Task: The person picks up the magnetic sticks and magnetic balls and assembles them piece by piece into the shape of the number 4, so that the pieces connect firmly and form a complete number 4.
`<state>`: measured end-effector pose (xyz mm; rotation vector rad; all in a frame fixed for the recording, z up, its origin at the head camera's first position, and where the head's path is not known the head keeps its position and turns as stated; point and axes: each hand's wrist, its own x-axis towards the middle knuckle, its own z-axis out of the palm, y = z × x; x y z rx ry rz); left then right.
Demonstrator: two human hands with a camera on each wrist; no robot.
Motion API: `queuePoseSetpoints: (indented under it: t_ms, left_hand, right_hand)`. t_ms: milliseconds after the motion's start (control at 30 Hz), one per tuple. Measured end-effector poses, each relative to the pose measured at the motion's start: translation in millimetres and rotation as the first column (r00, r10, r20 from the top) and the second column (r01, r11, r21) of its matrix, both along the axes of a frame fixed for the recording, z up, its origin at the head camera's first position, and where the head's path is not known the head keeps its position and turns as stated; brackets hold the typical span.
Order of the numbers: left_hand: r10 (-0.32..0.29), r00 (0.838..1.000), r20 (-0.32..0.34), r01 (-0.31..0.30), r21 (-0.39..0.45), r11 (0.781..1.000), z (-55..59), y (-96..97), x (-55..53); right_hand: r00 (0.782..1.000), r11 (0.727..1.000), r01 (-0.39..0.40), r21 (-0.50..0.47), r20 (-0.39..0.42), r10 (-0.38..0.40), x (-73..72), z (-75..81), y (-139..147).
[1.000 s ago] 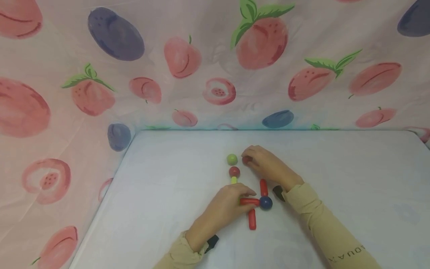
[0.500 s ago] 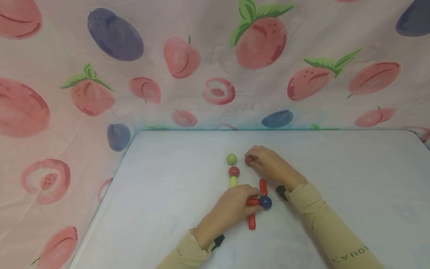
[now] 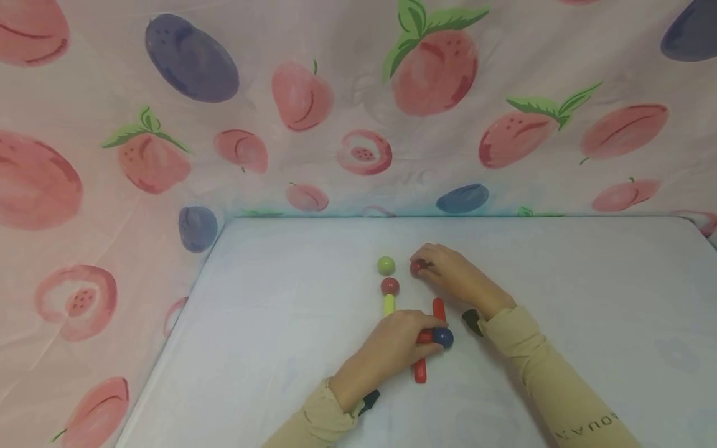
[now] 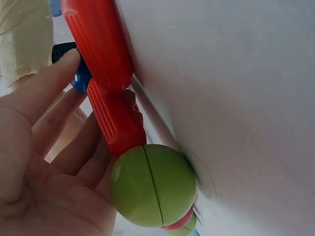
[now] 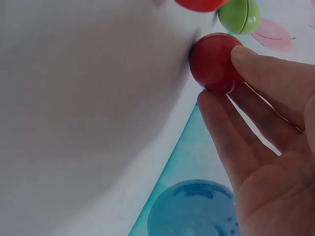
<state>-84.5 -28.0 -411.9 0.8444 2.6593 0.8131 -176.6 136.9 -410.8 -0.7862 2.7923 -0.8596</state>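
Note:
My left hand reaches over a red rod, its thumb and fingers pinching the blue ball at the rod's right end. Beneath the palm, a green ball joins the rod's other end, as the left wrist view shows. One red rod points away from the blue ball, and another red rod lies on the near side of the hand. Farther back, my right hand pinches a dark red ball between thumb and fingers, low over the table.
A yellow-green rod leads to a red ball, with a light green ball just behind it. The white table meets a fruit-print cloth at its back and left edges.
My left hand has slid right along the red rod and now grips the blue ball. My right hand has shifted slightly right with the red ball, away from the light green one.

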Motion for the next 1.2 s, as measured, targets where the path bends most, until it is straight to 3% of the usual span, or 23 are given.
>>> queuePoseSetpoints:
  t_ms: [600,800,1200]
  left_hand:
    - [0.025,0.999,-0.019,-0.025,0.000,1.000,3.4,2.5,2.5]
    - [0.031,0.999,-0.031,-0.031,-0.002,1.000,2.6,2.4,2.8]
    - [0.028,0.998,-0.065,-0.029,-0.011,1.000,-0.7,2.4,3.9]
  right_hand:
    - [1.000,1.000,-0.013,0.019,0.026,0.013,2.5,3.6,12]
    - [0.997,0.999,-0.014,0.038,0.072,0.011,5.7,5.9,17]
    - [0.996,0.995,-0.077,0.058,0.060,0.074,9.6,9.3,22]
